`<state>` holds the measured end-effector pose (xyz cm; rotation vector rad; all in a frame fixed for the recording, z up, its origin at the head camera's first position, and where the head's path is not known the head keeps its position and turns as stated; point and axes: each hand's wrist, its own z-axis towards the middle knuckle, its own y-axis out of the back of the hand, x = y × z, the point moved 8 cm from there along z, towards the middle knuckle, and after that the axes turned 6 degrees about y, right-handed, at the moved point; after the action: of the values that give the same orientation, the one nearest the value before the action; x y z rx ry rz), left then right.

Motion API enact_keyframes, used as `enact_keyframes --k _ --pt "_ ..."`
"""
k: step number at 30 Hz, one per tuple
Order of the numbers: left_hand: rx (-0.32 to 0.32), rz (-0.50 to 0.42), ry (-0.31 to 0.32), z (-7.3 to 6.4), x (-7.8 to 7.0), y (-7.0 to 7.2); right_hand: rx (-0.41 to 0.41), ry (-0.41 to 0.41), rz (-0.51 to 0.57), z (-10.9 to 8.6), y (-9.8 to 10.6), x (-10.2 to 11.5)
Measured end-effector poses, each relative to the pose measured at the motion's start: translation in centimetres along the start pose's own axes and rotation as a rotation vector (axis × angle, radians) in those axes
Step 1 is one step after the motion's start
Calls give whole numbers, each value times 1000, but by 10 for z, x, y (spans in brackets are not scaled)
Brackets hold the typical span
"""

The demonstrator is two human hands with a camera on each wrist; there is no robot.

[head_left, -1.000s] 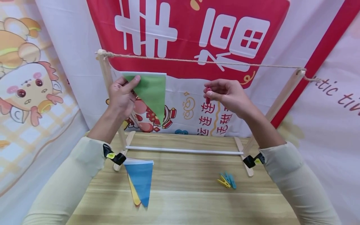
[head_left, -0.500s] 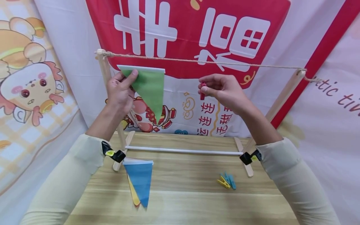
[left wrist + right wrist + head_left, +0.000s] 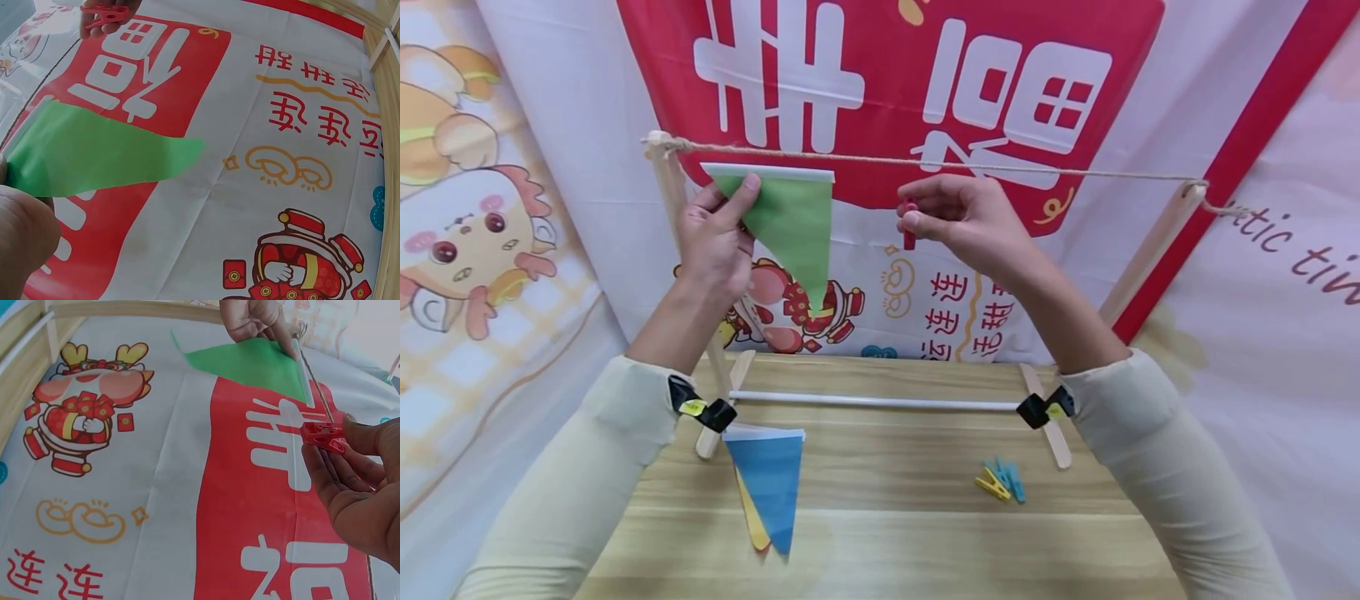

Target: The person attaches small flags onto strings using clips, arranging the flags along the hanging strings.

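Note:
My left hand (image 3: 721, 237) pinches a green triangular pennant (image 3: 793, 221) near its white top edge, thumb in front. The pennant hangs point down, its top edge just under the twine (image 3: 880, 159) strung between two wooden posts. To the right, my right hand (image 3: 973, 221) pinches a red clothespin (image 3: 910, 225) between thumb and fingers, a little below the twine and apart from the pennant. The right wrist view shows the red clothespin (image 3: 322, 434) side-on, its handle end at the thumb and fingers. In the left wrist view the pennant (image 3: 100, 150) spreads out from the thumb.
On the wooden table (image 3: 887, 542) lie blue and yellow pennants (image 3: 767, 483) in a stack at left. Several yellow and blue clothespins (image 3: 1002, 481) lie at right. The left post (image 3: 668, 187), right post (image 3: 1157, 250) and white rod (image 3: 880, 402) form the frame. A printed cloth hangs behind.
The left hand has raised the green pennant closer to the twine. My right hand has moved left and up with the red clothespin, nearer the pennant.

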<state>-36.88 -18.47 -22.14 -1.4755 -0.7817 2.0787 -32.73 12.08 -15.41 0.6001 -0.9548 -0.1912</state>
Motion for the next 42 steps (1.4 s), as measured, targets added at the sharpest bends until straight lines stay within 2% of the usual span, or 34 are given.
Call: enact_keyframes --k 8,14,20,28,32,38,42 --pt "-6 3 7 0 -4 0 21 75 10 14 -8 26" --pt "27 9 25 -3 -5 -2 26 71 5 24 -14 40" --pt "41 15 36 -6 -5 0 -13 55 30 30 -19 48" --pt "45 -22 3 -5 -9 -4 -34 126 59 40 -22 65" --pt "32 -11 -29 -4 -7 -3 -53 127 96 47 -22 68" --pt "21 -15 -31 -4 -2 -3 -66 126 134 58 -21 68" --pt "25 -7 -51 -4 -5 -4 -78 149 177 67 -20 71"
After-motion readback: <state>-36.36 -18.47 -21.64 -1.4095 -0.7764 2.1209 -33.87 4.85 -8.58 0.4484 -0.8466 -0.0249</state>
